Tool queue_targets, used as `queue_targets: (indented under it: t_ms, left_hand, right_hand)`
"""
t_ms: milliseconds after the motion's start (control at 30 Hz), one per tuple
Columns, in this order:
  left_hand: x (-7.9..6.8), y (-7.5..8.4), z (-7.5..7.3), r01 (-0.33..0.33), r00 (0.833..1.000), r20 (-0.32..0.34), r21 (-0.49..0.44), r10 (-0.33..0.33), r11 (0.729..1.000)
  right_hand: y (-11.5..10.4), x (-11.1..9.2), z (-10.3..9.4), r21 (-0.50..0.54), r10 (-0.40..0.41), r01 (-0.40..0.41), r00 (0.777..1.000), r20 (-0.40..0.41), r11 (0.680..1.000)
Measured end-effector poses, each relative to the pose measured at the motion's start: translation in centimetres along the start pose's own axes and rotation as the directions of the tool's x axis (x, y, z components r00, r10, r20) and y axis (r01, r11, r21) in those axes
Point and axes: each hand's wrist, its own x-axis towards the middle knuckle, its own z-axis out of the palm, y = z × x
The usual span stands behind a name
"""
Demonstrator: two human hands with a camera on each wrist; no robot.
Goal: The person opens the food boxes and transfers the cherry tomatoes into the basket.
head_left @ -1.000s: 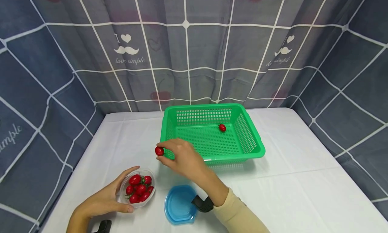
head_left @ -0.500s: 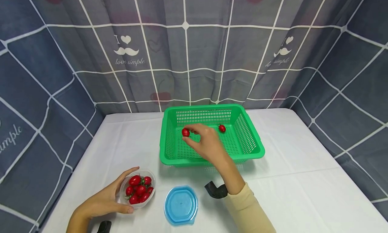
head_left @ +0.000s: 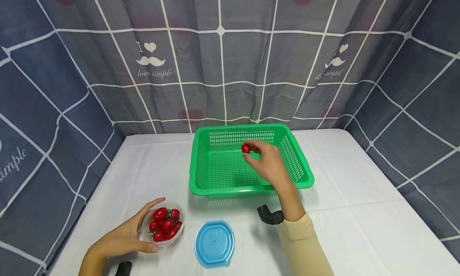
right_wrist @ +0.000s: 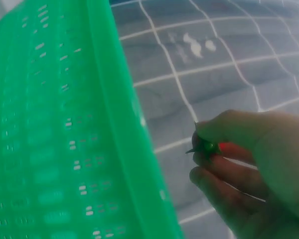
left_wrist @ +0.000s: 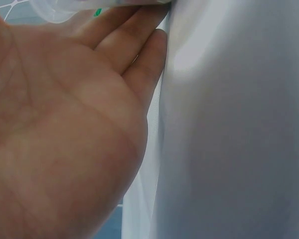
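My right hand [head_left: 266, 161] pinches a red cherry tomato [head_left: 246, 148] between thumb and fingertips, over the green plastic basket [head_left: 230, 191]. In the right wrist view the green stem end of the cherry tomato [right_wrist: 208, 147] shows between the fingers, close to the basket wall [right_wrist: 114, 124]. At the lower left, my left hand [head_left: 120, 238] holds a small clear plastic container [head_left: 183, 219], thumb at its near side and fingers at its far side. Several cherry tomatoes [head_left: 167, 224] fill that container. The other tomato in the basket is hidden behind my right hand.
A round blue lid [head_left: 215, 244] lies on the white tablecloth [head_left: 359, 212] right of the container, in front of the basket. Dark checked curtains [head_left: 244, 60] enclose the table at the back and both sides.
My right hand has carried the cherry tomato from left of the basket, over its rim, to the right above the inside. My left hand and the container have stayed put.
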Motion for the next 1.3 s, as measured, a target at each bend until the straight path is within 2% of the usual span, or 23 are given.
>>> queue_targets:
  t_ms: [267, 467, 600, 767, 1133, 1300]
  left_hand:
    - [0.0, -0.1, 0.0, 0.006, 1.000, 0.001, 0.001, -0.006, 1.000]
    - [0.0, -0.1, 0.0, 0.001, 1.000, -0.002, 0.001, -0.001, 1.000]
    - [0.1, -0.1, -0.1, -0.009, 1.000, -0.003, -0.001, 0.009, 1.000]
    - [0.1, 0.0, -0.1, -0.054, 0.998, -0.017, 0.015, 0.054, 0.998]
    - [-0.1, 0.1, 0.0, -0.051, 0.999, -0.012, 0.009, 0.051, 0.999]
    - [-0.2, 0.0, 0.0, -0.048, 0.999, -0.016, 0.014, 0.049, 0.999]
  right_hand:
    - [1.8, 0.1, -0.6, 0.012, 0.098, -0.099, 0.995, 0.027, 0.995]
    - [2.5, 0.1, -1.0, -0.036, 0.136, -0.136, 0.990, 0.018, 0.990]
    - [2.5, 0.3, -1.2, -0.049, 0.136, -0.135, 0.991, 0.018, 0.990]
    - [2.4, 0.5, -1.4, -0.050, 0.130, -0.129, 0.991, 0.019, 0.990]
    - [2.3, 0.3, -1.5, -0.034, 0.154, -0.152, 0.986, 0.066, 0.988]
    - [2.3, 0.1, -1.3, -0.030, 0.138, -0.136, 0.989, 0.061, 0.990]
